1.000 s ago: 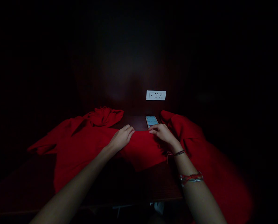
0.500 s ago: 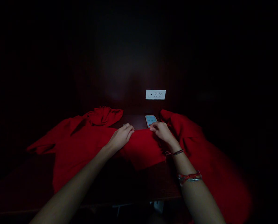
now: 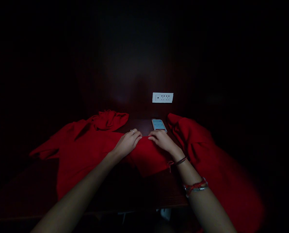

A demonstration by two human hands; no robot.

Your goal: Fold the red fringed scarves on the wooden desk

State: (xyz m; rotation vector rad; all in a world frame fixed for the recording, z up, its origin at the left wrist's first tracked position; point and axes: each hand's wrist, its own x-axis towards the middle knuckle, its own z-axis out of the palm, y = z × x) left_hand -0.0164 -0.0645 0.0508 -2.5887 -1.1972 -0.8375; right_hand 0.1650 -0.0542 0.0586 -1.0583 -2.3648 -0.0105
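Red cloth [image 3: 150, 158] lies flat on a dark table, its far edge running between my two hands. My left hand [image 3: 128, 142], with a ring on one finger, pinches that far edge with fingers closed. A short way to the right, my right hand [image 3: 162, 139] grips the same edge between thumb and fingers. On the left the red cloth spreads out like a garment [image 3: 81, 155], with a bunched part [image 3: 112, 120] at its far end. Whether it is one piece with the cloth under my hands is hard to tell in the dark.
A lit phone [image 3: 159, 125] lies just beyond my right hand. Another heap of red fabric [image 3: 207, 155] drapes along the right side and over the near edge. A white socket plate [image 3: 162, 97] is on the dark wall behind the table [image 3: 144, 194].
My right hand has slid left along the cloth's far edge, closer to my left hand. More of the phone's screen shows. My left hand has barely moved.
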